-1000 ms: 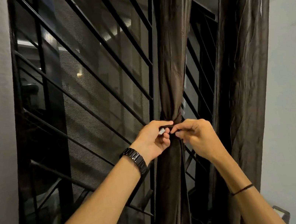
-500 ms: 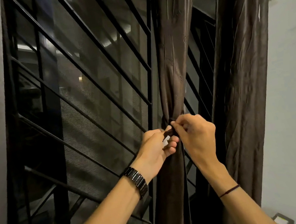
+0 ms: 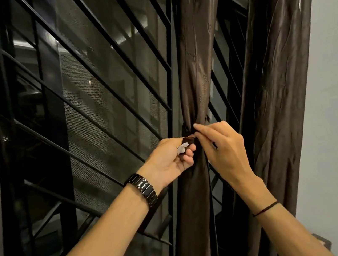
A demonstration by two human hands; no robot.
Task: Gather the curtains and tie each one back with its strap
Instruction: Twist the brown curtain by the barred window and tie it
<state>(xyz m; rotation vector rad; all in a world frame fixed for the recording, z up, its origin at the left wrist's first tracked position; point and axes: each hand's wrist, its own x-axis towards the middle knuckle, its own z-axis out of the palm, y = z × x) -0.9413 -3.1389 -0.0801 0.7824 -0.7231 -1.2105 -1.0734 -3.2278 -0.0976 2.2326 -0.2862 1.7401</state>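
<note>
Holding a strap [image 3: 188,140] round the gathered curtain [image 3: 195,68], centre of frame.
Left hand [image 3: 168,160] curls its fingers round the strap's end; right hand [image 3: 225,147] pinches it against the cloth.

Our left hand [image 3: 169,161] has turned its palm more towards us and sunk just below the cinch, so the strap [image 3: 188,140] end and its white patch [image 3: 182,149] now show plainly between its fingers. Our right hand [image 3: 224,147] has risen, its forefinger now reaching over the curtain [image 3: 195,79] just above the grip.
</note>
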